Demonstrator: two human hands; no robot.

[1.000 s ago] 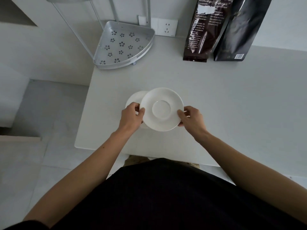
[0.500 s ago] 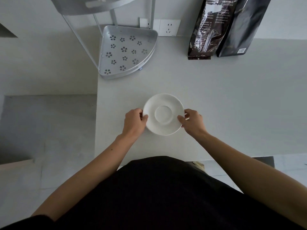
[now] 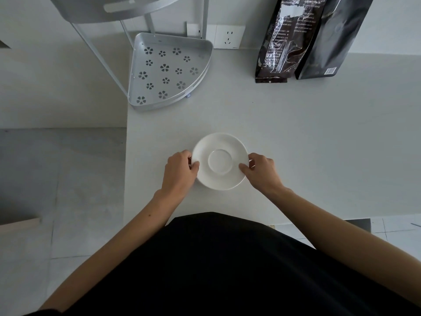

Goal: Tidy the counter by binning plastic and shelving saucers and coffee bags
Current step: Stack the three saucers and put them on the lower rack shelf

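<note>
A white saucer (image 3: 219, 160) lies near the front of the white counter (image 3: 307, 137); any second saucer beneath it is hidden. My left hand (image 3: 180, 172) grips its left rim and my right hand (image 3: 262, 172) grips its right rim. A grey corner shelf rack stands at the counter's back left, with a flower-punched lower tray (image 3: 166, 71) and an upper tier (image 3: 109, 8) above it. Two dark coffee bags lean on the back wall: a glossy brown one (image 3: 280, 39) and a black one (image 3: 328, 39).
A wall socket (image 3: 229, 36) sits between the rack and the bags. The counter's left edge drops to a tiled floor (image 3: 57, 179). My black clothing fills the bottom of the view.
The saucer held in both hands has come down over the second saucer that showed at its left, covering it. The view has shifted, bringing the rack closer.
</note>
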